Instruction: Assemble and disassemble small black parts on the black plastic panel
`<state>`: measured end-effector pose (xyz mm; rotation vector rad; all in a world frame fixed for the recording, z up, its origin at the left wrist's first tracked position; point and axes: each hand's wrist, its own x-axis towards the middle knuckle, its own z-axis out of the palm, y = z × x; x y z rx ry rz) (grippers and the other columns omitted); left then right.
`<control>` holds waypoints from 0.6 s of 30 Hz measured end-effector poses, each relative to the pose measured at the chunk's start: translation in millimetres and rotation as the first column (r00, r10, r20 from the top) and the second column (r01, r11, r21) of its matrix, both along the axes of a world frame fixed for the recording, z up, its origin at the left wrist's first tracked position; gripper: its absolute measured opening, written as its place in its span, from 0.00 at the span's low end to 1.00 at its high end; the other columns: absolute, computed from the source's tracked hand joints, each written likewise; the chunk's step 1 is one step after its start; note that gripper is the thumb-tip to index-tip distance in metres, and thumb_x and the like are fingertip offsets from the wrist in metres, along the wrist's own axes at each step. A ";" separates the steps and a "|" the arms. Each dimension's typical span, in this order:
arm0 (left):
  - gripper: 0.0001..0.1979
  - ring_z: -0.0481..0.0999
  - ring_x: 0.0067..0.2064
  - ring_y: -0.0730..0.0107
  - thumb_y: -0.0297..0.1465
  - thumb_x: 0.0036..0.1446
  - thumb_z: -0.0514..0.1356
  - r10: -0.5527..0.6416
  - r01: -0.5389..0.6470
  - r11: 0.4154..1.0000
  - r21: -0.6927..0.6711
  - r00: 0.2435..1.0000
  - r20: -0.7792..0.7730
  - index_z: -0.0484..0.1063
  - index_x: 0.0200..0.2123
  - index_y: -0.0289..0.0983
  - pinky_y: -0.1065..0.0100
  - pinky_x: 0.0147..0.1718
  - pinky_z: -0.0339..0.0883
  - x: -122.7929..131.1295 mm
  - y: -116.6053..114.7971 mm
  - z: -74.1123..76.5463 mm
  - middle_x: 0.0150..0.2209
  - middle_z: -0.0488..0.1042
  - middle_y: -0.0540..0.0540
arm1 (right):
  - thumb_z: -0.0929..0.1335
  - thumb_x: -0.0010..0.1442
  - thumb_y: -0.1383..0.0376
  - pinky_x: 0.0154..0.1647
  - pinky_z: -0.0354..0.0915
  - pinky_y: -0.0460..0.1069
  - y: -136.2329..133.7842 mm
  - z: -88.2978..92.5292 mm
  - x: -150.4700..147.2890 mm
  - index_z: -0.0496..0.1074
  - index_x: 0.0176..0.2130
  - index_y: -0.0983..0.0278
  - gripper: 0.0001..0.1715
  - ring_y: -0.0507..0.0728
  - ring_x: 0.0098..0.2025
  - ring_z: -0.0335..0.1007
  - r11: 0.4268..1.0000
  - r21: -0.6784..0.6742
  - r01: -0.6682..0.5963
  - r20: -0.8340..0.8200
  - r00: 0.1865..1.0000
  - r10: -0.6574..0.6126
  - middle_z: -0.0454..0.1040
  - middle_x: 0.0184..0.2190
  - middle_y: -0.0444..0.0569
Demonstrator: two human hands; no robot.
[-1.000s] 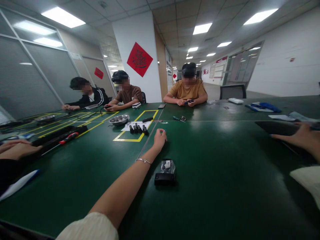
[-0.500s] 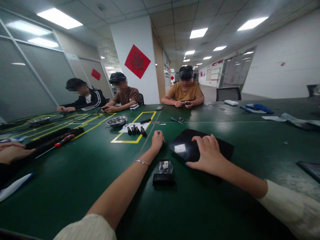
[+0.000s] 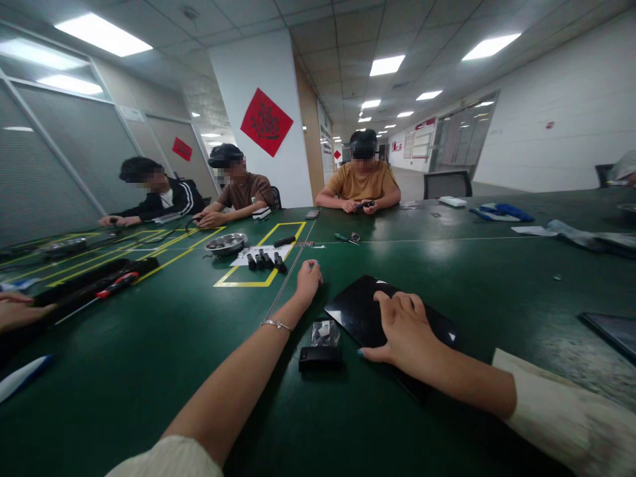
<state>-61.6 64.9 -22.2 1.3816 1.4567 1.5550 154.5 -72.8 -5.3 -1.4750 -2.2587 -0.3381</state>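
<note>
A glossy black flat panel (image 3: 358, 308) lies on the green table in front of me. My right hand (image 3: 405, 328) is over it, fingers spread and curved, with the thumb near its front edge; whether the fingertips press on it is hard to tell. My left hand (image 3: 309, 281) rests on the table left of the panel, its fingers curled together, and anything inside them is hidden. Between my forearms sits a small black block (image 3: 320, 358), with a clear plastic bag (image 3: 325, 332) just behind it.
Several black cylinders (image 3: 265, 261) and a metal bowl (image 3: 226, 244) stand ahead left. A red-handled screwdriver (image 3: 116, 285) lies by a co-worker's hand (image 3: 22, 311) at left. Small pliers (image 3: 348, 237) lie beyond the panel. Three people sit across the table. A dark tablet-like object (image 3: 613, 334) is at right.
The black panel has shifted toward me and turned slightly, and my right hand has moved nearer with it. My left hand has stayed about where it was. The camera view has turned slightly right.
</note>
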 end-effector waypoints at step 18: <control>0.04 0.62 0.16 0.77 0.31 0.53 0.52 -0.004 0.003 1.000 -0.020 1.000 -0.027 0.62 0.31 0.37 0.74 0.20 0.54 4.1 -2.1 3.0 0.13 0.61 0.58 | 0.67 0.52 0.63 0.47 0.25 0.70 139.7 -29.5 308.7 0.69 0.52 0.75 0.30 0.80 0.63 0.27 0.471 -0.363 0.804 -0.133 0.456 -0.880 0.45 0.57 0.86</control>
